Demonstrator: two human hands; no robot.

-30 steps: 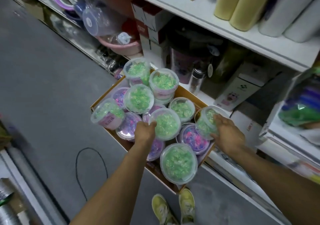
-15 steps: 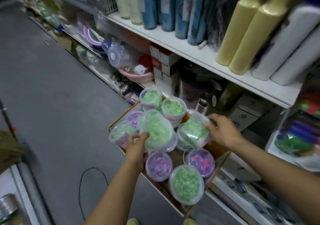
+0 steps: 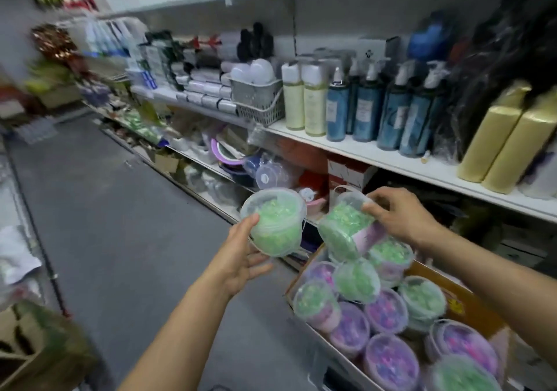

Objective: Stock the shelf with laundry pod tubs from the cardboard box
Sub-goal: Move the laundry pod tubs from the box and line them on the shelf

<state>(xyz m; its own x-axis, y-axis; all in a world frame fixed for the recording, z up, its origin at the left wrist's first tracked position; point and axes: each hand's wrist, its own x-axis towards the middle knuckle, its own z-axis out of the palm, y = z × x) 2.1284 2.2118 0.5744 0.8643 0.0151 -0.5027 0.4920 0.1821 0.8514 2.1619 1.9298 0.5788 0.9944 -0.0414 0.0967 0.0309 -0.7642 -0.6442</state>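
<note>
My left hand (image 3: 241,255) holds a clear tub of green laundry pods (image 3: 275,223) from below, lifted above the aisle floor. A second green tub (image 3: 346,228), tipped on its side with a pink label showing, is gripped by my right hand (image 3: 401,217) just above the box. The cardboard box (image 3: 470,303) at the lower right holds several more tubs, green (image 3: 357,280) and purple (image 3: 388,360). Behind my hands runs the white shelf (image 3: 391,161) with its stock.
Blue pump bottles (image 3: 364,113), pale yellow bottles (image 3: 304,104), gold bottles (image 3: 509,143) and a grey basket (image 3: 259,101) fill the upper shelf. Lower shelves carry plastic ware and red boxes (image 3: 346,170). Grey aisle floor (image 3: 120,225) lies to the left; a cardboard carton (image 3: 39,348) stands at lower left.
Both hands have lifted a green tub each out of the box and raised them. My view has swung up from the box toward the shelves.
</note>
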